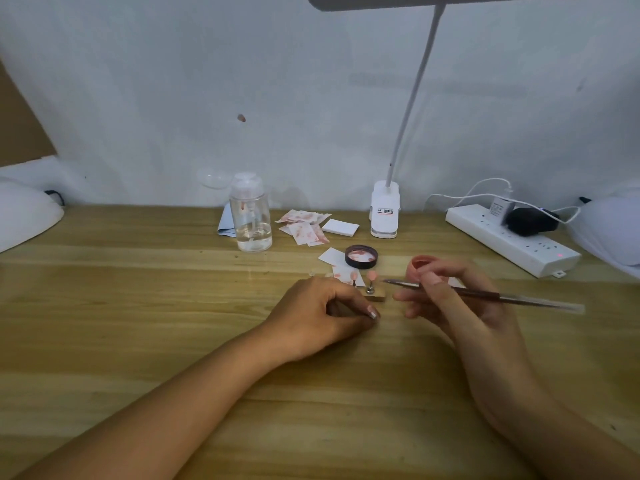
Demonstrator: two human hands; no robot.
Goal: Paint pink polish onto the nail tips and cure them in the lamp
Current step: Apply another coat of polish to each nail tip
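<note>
Head view: your left hand (322, 313) pinches holder block (377, 297), right hand (460, 306) grips brush (512, 299); stroke centre-frame nail tips (371, 275) lightly.

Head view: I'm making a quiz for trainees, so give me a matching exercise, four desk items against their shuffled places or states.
1 brush
2 pump bottle
3 dark lid
4 power strip

A lies upturned, pink smears inside
B at the right, black plug on it
C pinched in the right hand
D stands upright, left of the stained wipes

Pairs: 1-C, 2-D, 3-A, 4-B
</note>
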